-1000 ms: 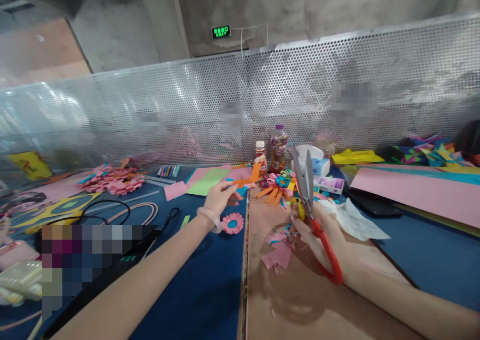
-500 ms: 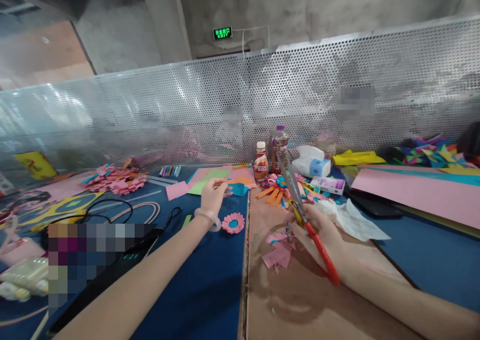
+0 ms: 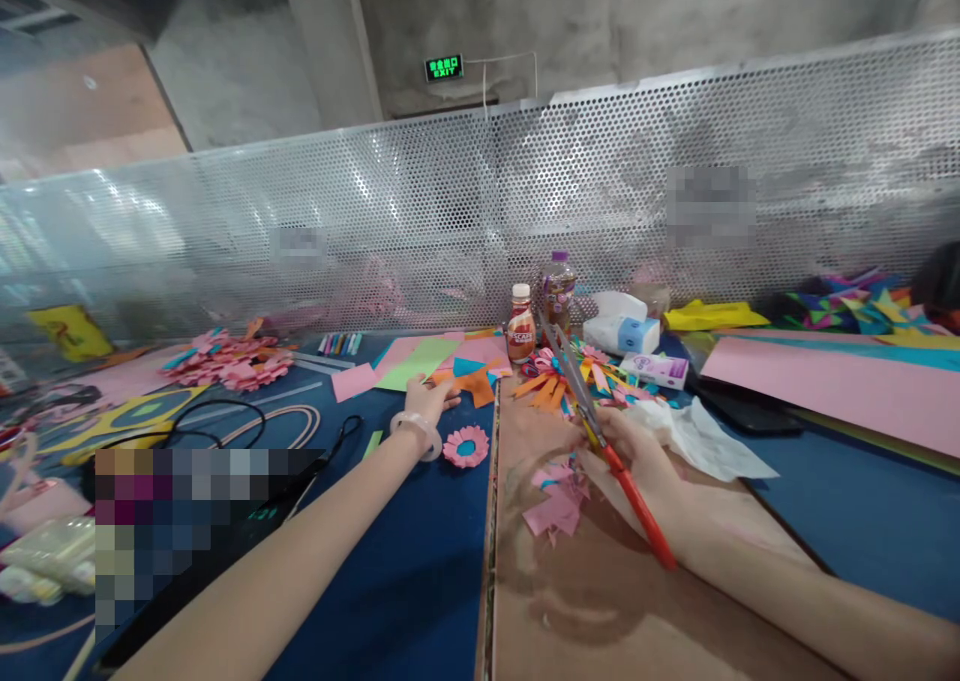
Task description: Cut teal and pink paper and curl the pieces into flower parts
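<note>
My left hand (image 3: 427,401), with a pale band at the wrist, reaches palm-down over small coloured papers. Its fingers are stretched out and their tips are at an orange paper piece (image 3: 478,388); the undersides are hidden. A blue paper piece (image 3: 468,366) lies just behind it. Below the fingers, a pink paper flower (image 3: 466,447) with a blue centre rests on the blue tabletop. My right hand (image 3: 637,471) is closed around scissors (image 3: 626,491) with red and yellow handles, their blades pointing up and away. Pink paper scraps (image 3: 556,506) lie beside this hand on the brown board.
Two drink bottles (image 3: 520,329) stand before the perforated metal partition (image 3: 420,231). Tissues (image 3: 626,331) and large pink sheets (image 3: 832,386) are at right. Pink paper flowers (image 3: 232,361) are heaped at left, near black cables (image 3: 217,423). A crumpled tissue (image 3: 701,439) lies beyond my right hand.
My left hand has moved slightly down and towards me. An orange piece now shows in front of the blue piece that was at its fingertips. My right hand keeps hold of the scissors.
</note>
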`<state>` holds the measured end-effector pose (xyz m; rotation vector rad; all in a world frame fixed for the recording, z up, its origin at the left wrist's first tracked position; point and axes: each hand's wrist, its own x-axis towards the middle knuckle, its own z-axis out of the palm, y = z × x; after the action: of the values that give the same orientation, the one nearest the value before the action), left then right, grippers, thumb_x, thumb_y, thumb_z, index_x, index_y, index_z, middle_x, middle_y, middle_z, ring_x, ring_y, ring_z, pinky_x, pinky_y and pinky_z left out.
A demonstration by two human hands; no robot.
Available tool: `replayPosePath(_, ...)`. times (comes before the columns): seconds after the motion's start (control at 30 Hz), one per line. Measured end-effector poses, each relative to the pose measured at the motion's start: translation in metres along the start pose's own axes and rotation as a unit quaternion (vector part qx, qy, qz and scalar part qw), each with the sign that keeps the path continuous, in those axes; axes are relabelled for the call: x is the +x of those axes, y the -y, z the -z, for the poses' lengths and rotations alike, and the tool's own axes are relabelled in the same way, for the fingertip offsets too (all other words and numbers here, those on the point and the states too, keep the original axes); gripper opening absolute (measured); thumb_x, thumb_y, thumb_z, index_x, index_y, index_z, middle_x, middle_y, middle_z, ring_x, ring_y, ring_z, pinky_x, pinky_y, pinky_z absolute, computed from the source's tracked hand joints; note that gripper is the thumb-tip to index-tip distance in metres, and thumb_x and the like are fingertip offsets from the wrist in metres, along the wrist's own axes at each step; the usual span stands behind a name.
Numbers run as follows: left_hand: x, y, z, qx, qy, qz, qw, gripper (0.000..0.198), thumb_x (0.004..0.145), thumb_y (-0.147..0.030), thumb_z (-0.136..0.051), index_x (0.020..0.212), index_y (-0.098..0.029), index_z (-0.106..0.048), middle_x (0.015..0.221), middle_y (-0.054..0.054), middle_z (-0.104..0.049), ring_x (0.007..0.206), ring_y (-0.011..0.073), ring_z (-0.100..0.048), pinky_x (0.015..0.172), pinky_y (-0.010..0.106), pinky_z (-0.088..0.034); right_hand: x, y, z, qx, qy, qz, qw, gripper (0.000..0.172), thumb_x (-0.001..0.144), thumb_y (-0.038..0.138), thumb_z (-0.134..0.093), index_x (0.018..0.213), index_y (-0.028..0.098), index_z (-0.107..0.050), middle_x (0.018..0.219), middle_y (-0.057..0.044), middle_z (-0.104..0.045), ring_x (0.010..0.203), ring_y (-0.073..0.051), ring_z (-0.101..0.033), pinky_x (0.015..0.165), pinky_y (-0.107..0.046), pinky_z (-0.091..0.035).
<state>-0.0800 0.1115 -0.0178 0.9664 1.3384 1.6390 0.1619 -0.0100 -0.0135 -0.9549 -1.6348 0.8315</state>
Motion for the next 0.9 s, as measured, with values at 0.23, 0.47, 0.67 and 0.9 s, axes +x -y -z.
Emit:
replayPosePath(0.23,-0.003,0.000,-0.002,0.089,0.021,-0.021,0.996,0.054,0.056,-0.004,-0.069,0.106,-0.015,-0.052,0.063,-0.005,-0.058,0.041,0.0054,-0.050,0.043,0.017,-0.041,-0.001,-0.002,0.000,-0.023,-0.004,-0.004,1.000,0.024,0.070,0.010,-0.051,0.091,0.022,-0.045,0.076,0.001,-0.055,0.066,-0.014,-0.052,0.067,-0.027,-0.045)
replayPosePath(0.47,-0.006,-0.008,0.000,0.101,0.015,-0.047,0.994,0.021,0.054,-0.012,-0.071,0.074,-0.013,-0.065,0.066,0.001,-0.064,0.054,0.0105,-0.054,0.048,0.019,-0.042,-0.001,-0.004,0.000,-0.032,-0.001,-0.009,0.999,0.025,0.070,0.011,-0.052,0.092,0.022,-0.045,0.077,0.001,-0.054,0.065,-0.014,-0.051,0.066,-0.026,-0.045)
replayPosePath(0.67,-0.002,-0.003,0.000,0.038,0.022,-0.029,0.999,0.021,0.062,-0.023,-0.070,0.080,-0.014,-0.063,0.082,0.006,-0.067,0.069,0.0143,-0.061,0.060,0.024,-0.050,-0.001,-0.005,-0.001,-0.030,0.004,-0.009,1.000,0.024,0.071,0.012,-0.052,0.091,0.022,-0.044,0.077,0.000,-0.053,0.065,-0.014,-0.050,0.065,-0.027,-0.044)
replayPosePath(0.9,-0.006,-0.006,-0.004,-0.024,0.019,0.003,1.000,0.016,0.070,-0.016,-0.065,0.082,-0.013,-0.055,0.075,0.006,-0.065,0.063,0.0152,-0.065,0.063,0.029,-0.056,-0.001,-0.002,0.000,-0.046,-0.003,-0.014,0.999,0.022,0.071,0.018,-0.055,0.091,0.021,-0.047,0.073,0.001,-0.054,0.064,-0.015,-0.053,0.063,-0.027,-0.045)
